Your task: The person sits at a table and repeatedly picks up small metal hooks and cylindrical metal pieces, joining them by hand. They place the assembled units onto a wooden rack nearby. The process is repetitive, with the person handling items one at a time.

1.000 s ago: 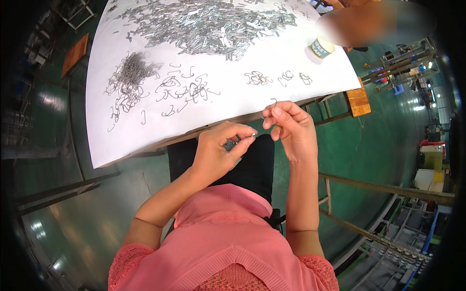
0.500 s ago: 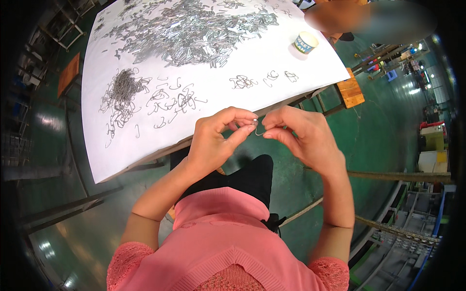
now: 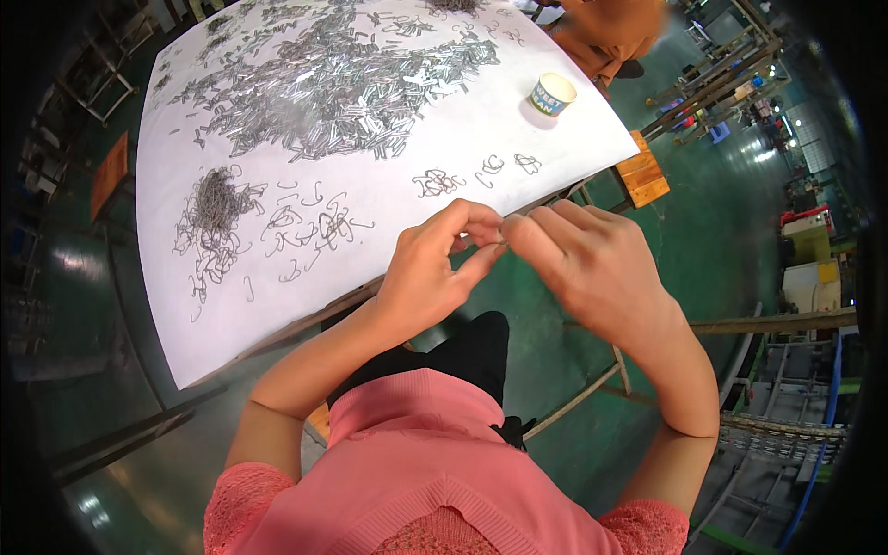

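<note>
Past the table's near edge, my left hand (image 3: 433,261) pinches a thin wire hook between thumb and fingertips; most of it is covered. My right hand (image 3: 594,264) meets those fingertips, its back turned up and its fingers curled closed. What sits inside the right fingers is hidden. On the white-covered table (image 3: 444,217) just beyond lie a few tangled wire hooks (image 3: 437,182). More loose hooks (image 3: 333,225) spread to the left, beside a dense heap of hooks (image 3: 218,205). A broad pile of small shiny metal pieces (image 3: 342,102) covers the middle.
A round paper cup (image 3: 553,93) stands at the table's right side. Beyond that corner is another person in orange (image 3: 601,32). Wooden stools (image 3: 641,171) flank the table. Metal racking (image 3: 786,398) stands at the lower right, on a green floor.
My right hand has rolled over, its back now up, and closed against the left fingertips. The wire hook that showed between the hands is now mostly covered. The view has shifted slightly.
</note>
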`<action>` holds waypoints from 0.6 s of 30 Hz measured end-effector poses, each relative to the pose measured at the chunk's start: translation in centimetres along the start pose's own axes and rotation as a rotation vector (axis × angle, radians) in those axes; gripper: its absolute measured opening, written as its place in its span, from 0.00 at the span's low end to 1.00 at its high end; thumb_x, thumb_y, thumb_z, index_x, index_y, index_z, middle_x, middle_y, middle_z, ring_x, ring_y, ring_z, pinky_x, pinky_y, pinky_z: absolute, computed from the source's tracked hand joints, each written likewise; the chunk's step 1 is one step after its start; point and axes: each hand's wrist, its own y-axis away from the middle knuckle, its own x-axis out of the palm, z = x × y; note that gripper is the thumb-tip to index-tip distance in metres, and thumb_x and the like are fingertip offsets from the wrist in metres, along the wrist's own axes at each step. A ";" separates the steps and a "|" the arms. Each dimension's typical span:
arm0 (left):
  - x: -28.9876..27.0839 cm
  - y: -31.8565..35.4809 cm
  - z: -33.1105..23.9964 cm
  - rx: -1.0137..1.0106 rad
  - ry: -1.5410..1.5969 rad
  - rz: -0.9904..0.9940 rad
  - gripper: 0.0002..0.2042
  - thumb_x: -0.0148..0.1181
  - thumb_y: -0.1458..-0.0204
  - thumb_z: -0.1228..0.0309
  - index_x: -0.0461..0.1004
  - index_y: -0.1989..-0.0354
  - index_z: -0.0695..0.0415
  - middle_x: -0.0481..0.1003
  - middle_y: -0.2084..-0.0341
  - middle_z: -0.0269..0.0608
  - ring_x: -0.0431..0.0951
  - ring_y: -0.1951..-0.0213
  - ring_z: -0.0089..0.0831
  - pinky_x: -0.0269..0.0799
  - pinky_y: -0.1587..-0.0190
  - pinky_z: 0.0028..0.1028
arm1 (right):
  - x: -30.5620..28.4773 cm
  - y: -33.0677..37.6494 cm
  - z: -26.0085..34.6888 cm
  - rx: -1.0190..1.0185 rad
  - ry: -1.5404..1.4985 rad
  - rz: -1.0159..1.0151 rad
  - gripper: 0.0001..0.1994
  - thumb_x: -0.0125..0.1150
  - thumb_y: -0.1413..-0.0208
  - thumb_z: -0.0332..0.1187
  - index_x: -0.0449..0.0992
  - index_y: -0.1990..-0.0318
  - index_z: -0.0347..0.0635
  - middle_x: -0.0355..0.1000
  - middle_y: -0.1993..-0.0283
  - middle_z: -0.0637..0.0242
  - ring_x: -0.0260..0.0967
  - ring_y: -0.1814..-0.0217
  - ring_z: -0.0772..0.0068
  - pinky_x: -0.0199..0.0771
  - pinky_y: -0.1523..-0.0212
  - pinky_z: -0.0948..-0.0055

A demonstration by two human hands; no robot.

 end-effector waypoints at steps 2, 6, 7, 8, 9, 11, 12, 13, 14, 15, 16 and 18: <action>0.5 -0.8 -0.2 0.064 -0.031 -0.010 0.09 0.63 0.54 0.78 0.76 0.63 0.59 0.79 0.69 0.42 0.79 0.63 0.35 0.72 0.61 0.31 | -0.5 -0.2 0.3 -0.031 0.125 -0.024 0.11 0.58 0.59 0.29 0.67 0.65 0.44 0.62 0.74 0.72 0.67 0.71 0.73 0.68 0.75 0.74; 1.4 -1.9 0.7 0.222 -0.107 -0.017 0.09 0.65 0.58 0.75 0.79 0.66 0.58 0.79 0.69 0.41 0.76 0.63 0.40 0.70 0.59 0.35 | -2.0 -0.2 0.9 -0.006 0.205 0.017 0.11 0.58 0.60 0.28 0.67 0.67 0.43 0.62 0.72 0.71 0.65 0.70 0.73 0.66 0.72 0.75; 1.6 -2.1 0.6 0.237 -0.088 -0.019 0.08 0.65 0.58 0.74 0.79 0.67 0.57 0.79 0.69 0.40 0.76 0.63 0.39 0.69 0.59 0.35 | -2.2 -0.2 0.9 0.003 0.219 0.019 0.11 0.58 0.60 0.28 0.67 0.67 0.43 0.62 0.72 0.70 0.64 0.70 0.73 0.66 0.71 0.75; 1.5 -2.3 0.5 0.243 -0.082 -0.004 0.08 0.62 0.58 0.75 0.78 0.67 0.60 0.79 0.68 0.43 0.77 0.64 0.40 0.70 0.58 0.34 | -2.2 -0.2 0.9 0.007 0.229 0.016 0.11 0.58 0.61 0.28 0.67 0.67 0.43 0.62 0.72 0.70 0.64 0.70 0.73 0.65 0.71 0.75; 1.6 -2.5 0.4 0.265 -0.090 -0.006 0.08 0.62 0.58 0.75 0.78 0.67 0.60 0.79 0.67 0.41 0.77 0.63 0.39 0.70 0.58 0.34 | -2.3 -0.1 0.8 -0.001 0.226 -0.002 0.11 0.58 0.61 0.28 0.67 0.66 0.42 0.63 0.71 0.70 0.64 0.70 0.72 0.65 0.71 0.74; 1.7 -2.7 0.2 0.296 -0.107 0.001 0.08 0.63 0.58 0.75 0.78 0.67 0.59 0.80 0.67 0.39 0.77 0.63 0.38 0.70 0.57 0.34 | -2.6 0.1 0.6 -0.007 0.229 -0.017 0.12 0.59 0.61 0.27 0.67 0.66 0.42 0.63 0.71 0.69 0.64 0.70 0.72 0.65 0.70 0.73; 1.8 -2.7 0.0 0.306 -0.117 0.010 0.09 0.63 0.59 0.75 0.79 0.67 0.59 0.80 0.66 0.39 0.77 0.63 0.37 0.70 0.57 0.34 | -2.8 0.2 0.6 -0.001 0.224 -0.012 0.12 0.59 0.61 0.26 0.68 0.65 0.41 0.65 0.69 0.68 0.65 0.69 0.71 0.65 0.70 0.73; 1.7 -3.0 -0.2 0.314 -0.129 0.020 0.09 0.64 0.59 0.75 0.79 0.67 0.59 0.80 0.66 0.38 0.77 0.63 0.37 0.70 0.57 0.34 | -2.8 0.3 0.5 0.006 0.216 -0.007 0.13 0.59 0.61 0.26 0.69 0.64 0.41 0.66 0.68 0.67 0.65 0.68 0.70 0.65 0.70 0.72; 1.7 -3.2 -0.4 0.318 -0.137 0.019 0.08 0.64 0.59 0.75 0.79 0.68 0.58 0.80 0.66 0.37 0.77 0.64 0.36 0.70 0.58 0.33 | -2.9 0.5 0.4 0.018 0.207 0.003 0.14 0.59 0.61 0.26 0.70 0.62 0.40 0.67 0.66 0.66 0.66 0.67 0.69 0.66 0.70 0.72; 1.7 -3.4 -0.5 0.320 -0.147 0.020 0.08 0.65 0.59 0.75 0.79 0.68 0.58 0.80 0.67 0.37 0.77 0.64 0.35 0.70 0.58 0.33 | -3.0 0.5 0.2 0.037 0.167 -0.087 0.14 0.59 0.60 0.25 0.71 0.61 0.40 0.68 0.65 0.65 0.67 0.66 0.68 0.66 0.69 0.71; 1.6 -3.7 -0.7 0.321 -0.158 0.022 0.07 0.65 0.58 0.75 0.80 0.68 0.58 0.80 0.67 0.36 0.77 0.65 0.35 0.71 0.59 0.32 | -3.1 0.4 -0.1 0.056 0.123 -0.178 0.14 0.59 0.59 0.25 0.72 0.60 0.40 0.69 0.63 0.64 0.68 0.65 0.67 0.67 0.69 0.71; 2.0 -4.5 -1.1 0.327 -0.135 -0.014 0.06 0.66 0.57 0.75 0.81 0.69 0.58 0.80 0.69 0.36 0.77 0.66 0.34 0.71 0.61 0.31 | -3.5 1.1 -0.1 0.198 0.008 -0.345 0.15 0.63 0.55 0.23 0.75 0.57 0.40 0.71 0.58 0.60 0.70 0.61 0.61 0.69 0.67 0.70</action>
